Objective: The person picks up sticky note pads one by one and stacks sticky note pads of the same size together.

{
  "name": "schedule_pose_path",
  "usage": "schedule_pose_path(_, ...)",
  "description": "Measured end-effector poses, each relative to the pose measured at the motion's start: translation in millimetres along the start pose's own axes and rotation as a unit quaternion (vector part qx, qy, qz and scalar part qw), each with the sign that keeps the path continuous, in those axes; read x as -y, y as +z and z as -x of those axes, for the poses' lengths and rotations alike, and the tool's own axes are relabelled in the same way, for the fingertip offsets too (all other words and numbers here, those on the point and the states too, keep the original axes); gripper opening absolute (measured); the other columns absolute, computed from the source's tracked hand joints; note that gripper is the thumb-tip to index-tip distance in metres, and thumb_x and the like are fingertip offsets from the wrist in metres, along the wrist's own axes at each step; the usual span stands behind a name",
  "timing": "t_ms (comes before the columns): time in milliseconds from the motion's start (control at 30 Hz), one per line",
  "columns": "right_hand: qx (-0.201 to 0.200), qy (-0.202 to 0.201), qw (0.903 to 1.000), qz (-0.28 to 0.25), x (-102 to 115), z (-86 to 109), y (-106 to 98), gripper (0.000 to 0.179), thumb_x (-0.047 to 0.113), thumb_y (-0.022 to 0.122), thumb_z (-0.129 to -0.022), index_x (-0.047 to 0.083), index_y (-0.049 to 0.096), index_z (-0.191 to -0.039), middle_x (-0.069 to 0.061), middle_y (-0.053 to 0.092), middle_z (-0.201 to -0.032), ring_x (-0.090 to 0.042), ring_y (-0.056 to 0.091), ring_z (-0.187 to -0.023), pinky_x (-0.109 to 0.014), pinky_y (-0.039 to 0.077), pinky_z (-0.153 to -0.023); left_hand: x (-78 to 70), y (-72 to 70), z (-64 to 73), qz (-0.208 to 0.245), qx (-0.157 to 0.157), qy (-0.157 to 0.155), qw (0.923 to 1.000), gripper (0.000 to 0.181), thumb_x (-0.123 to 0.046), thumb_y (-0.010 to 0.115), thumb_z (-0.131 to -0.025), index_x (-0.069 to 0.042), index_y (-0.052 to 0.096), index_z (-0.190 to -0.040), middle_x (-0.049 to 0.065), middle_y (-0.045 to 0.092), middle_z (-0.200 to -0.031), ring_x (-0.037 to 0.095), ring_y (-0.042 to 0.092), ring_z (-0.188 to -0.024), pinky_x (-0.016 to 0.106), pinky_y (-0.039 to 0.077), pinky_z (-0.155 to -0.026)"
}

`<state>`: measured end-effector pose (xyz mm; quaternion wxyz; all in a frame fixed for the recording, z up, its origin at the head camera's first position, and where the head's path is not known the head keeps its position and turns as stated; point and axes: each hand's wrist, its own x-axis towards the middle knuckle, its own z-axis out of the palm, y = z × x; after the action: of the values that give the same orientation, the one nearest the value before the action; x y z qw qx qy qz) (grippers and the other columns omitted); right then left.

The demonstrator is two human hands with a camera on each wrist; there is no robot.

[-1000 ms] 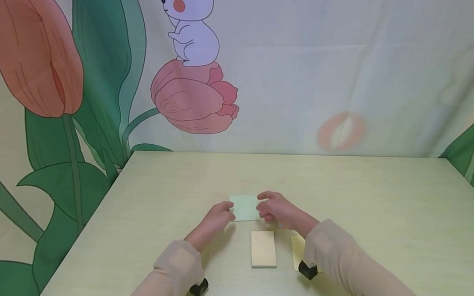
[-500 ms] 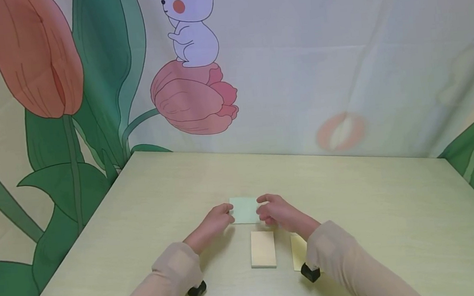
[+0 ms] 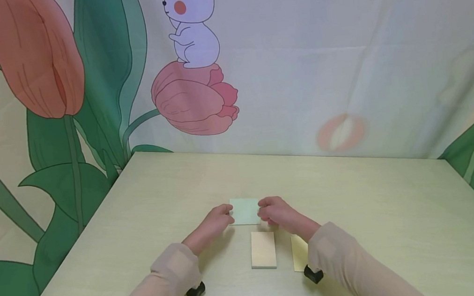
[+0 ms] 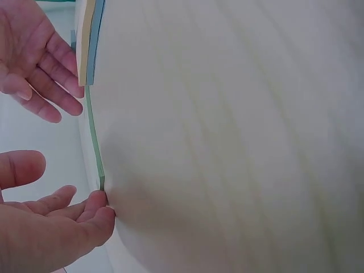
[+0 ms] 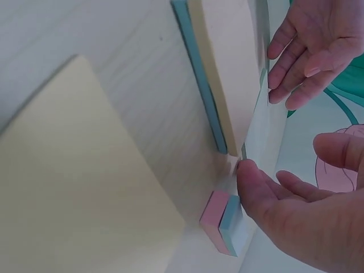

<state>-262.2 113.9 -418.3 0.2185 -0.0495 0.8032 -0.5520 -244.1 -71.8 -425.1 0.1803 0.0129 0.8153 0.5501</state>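
Observation:
A flat light green pad of paper (image 3: pixel 244 211) lies crosswise on the table between both hands. My left hand (image 3: pixel 212 222) has its fingertips at the pad's left edge; in the left wrist view the thumb stands well away from the fingers. At the right edge is my right hand (image 3: pixel 283 215), fingers loosely bent, with the thumb apart in the right wrist view. Just nearer to me lies a cream pad (image 3: pixel 263 250), stacked on a blue pad (image 5: pixel 199 74). Beside my right hand's fingertips, a small pink block (image 5: pixel 213 213) lies against a small blue one (image 5: pixel 231 219).
A yellow sheet or pad (image 3: pixel 299 254) lies on the right, partly hidden under the right sleeve (image 3: pixel 334 247). Black wrist cameras hang below both cuffs. A cloth printed with tulips and a white animal (image 3: pixel 196 43) hangs behind the table (image 3: pixel 373 202).
The green pad has slid slightly toward me, closer to the cream pad, with both hands moving along at its edges. The cream and yellow pads have stayed put.

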Motion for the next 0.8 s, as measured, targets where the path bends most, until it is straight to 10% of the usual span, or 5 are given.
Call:
schedule_pose_path(200, -0.029, -0.039, 0.993, 0.108, 1.3, -0.5, 1.8, 0.046, 0.01, 0.047, -0.084, -0.008, 0.041, -0.126, -0.023, 0.045, -0.128, -0.036, 0.044, -0.116, -0.046, 0.036, -0.096, 0.8, -1.4, 0.8, -0.004, -0.008, -0.007, 0.9999, 0.049, -0.006, 0.041, -0.085, 0.004, 0.032, -0.132, 0.024, 0.031, -0.138, 0.039, 0.028, -0.127, 0.05, 0.027, -0.102)
schedule_pose_path(400, -0.054, -0.074, 0.9648, 0.247, 4.5, -4.6, 1.3, 0.051, 0.009, 0.048, -0.08, -0.004, 0.041, -0.128, -0.019, 0.043, -0.132, -0.035, 0.041, -0.121, -0.045, 0.035, -0.098, 1.5, -2.6, 2.1, 0.006, -0.01, -0.01, 0.9999, 0.049, -0.007, 0.041, -0.085, 0.003, 0.032, -0.133, 0.023, 0.029, -0.139, 0.038, 0.026, -0.128, 0.05, 0.026, -0.103)
schedule_pose_path(800, -0.042, -0.079, 0.9452, 0.314, 5.0, -11.3, -4.2, 0.062, 0.011, 0.06, -0.075, -0.002, 0.036, -0.131, -0.016, 0.036, -0.138, -0.032, 0.031, -0.128, -0.042, 0.025, -0.105, 1.4, -3.6, 6.5, 0.016, -0.018, -0.002, 0.9997, 0.049, -0.005, 0.04, -0.085, 0.006, 0.032, -0.132, 0.025, 0.029, -0.138, 0.04, 0.026, -0.127, 0.051, 0.025, -0.103)
